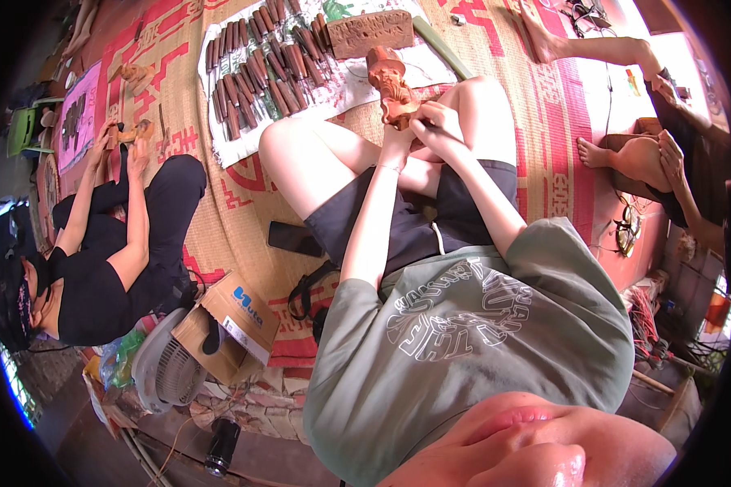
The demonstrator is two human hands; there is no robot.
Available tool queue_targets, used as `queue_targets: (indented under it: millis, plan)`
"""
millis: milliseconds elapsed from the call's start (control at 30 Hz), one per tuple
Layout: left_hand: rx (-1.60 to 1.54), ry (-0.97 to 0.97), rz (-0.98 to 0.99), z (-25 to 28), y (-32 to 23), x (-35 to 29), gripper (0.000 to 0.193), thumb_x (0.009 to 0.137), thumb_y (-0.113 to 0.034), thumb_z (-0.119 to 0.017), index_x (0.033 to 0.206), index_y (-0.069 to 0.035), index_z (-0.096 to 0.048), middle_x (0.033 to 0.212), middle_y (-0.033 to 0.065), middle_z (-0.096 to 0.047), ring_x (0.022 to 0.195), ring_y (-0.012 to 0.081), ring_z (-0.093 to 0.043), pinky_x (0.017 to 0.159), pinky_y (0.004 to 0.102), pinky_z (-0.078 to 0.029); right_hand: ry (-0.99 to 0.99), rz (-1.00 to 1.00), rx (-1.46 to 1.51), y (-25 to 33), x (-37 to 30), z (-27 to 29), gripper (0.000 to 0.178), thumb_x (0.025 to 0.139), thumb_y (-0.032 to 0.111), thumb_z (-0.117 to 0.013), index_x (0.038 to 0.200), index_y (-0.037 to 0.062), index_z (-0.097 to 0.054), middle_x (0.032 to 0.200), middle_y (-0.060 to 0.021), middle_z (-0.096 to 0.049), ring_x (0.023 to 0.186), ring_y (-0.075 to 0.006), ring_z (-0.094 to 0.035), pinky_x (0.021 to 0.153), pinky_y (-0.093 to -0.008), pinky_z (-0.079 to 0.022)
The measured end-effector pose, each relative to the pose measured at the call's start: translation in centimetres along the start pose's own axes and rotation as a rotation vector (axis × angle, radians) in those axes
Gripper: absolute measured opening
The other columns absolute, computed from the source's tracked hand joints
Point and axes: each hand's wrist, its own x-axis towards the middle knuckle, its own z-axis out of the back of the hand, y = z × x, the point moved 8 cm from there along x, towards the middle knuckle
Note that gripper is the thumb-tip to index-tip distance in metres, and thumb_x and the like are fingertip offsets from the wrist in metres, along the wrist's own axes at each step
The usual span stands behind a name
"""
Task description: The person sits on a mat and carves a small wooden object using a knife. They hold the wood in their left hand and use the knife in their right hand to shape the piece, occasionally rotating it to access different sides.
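Observation:
A reddish-brown carved wooden figurine (392,88) lies between my knees, its wide hat-like end pointing away from me. My left hand (396,146) is closed round its near end. Close beside it, my right hand (440,128) has its fingers curled in against the wood. Whatever those fingers may pinch is too small to make out. Just beyond, many carving tools (268,69) with dark wooden handles lie in rows on a white cloth (227,150).
A carved wooden block (371,34) and a green strip (443,49) edge the cloth. At left, a person in black holds another carving (136,130). A phone (295,239), cardboard box (234,325) and fan (166,369) sit left of me. Another person's legs (601,53) are at right.

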Motion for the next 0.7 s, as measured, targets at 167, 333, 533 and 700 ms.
queue_targets:
  millis: [167,333,533,700]
  plan:
    - [-0.03,-0.016,0.005,0.8,0.9,0.6,0.04,0.073,-0.007,-0.068,0.109,0.001,-0.052,0.094,0.0082,-0.059,0.079,0.0159,-0.062,0.064,0.0277,-0.055,-0.07,0.115,0.03,1.0,0.6,0.1,0.013,0.07,0.011,-0.061,0.07,-0.0006,-0.056,0.07,-0.0134,-0.054,0.064,-0.0283,-0.056,0.058,-0.0363,-0.045]
    - [-0.014,-0.019,0.051,0.3,0.4,0.0,0.043,0.071,-0.004,-0.068,0.11,0.002,-0.05,0.095,0.009,-0.058,0.078,0.0176,-0.063,0.063,0.0303,-0.057,-0.001,0.016,-0.004,-0.1,0.1,0.0,0.012,0.071,0.011,-0.058,0.07,-0.0006,-0.056,0.069,-0.0138,-0.054,0.063,-0.0289,-0.055,0.059,-0.0373,-0.045]
    - [-0.024,0.014,-0.057,0.1,0.0,0.5,0.028,0.073,-0.004,-0.065,0.099,-0.001,-0.055,0.089,0.0062,-0.059,0.075,0.0161,-0.063,0.062,0.0273,-0.056,-0.027,0.043,0.002,0.3,-0.1,0.1,0.013,0.07,0.012,-0.061,0.074,-0.0004,-0.06,0.07,-0.0145,-0.056,0.068,-0.0275,-0.057,0.062,-0.0347,-0.047]
    - [0.013,0.05,0.012,0.0,0.1,0.2,0.034,0.079,-0.012,-0.065,0.109,-0.001,-0.053,0.099,0.0081,-0.058,0.083,0.0166,-0.063,0.07,0.0291,-0.056,-0.17,-0.004,0.074,-0.1,0.3,1.3,0.01,0.073,0.009,-0.062,0.072,-0.0005,-0.059,0.065,-0.0097,-0.059,0.059,-0.0159,-0.057,0.055,-0.0277,-0.046]
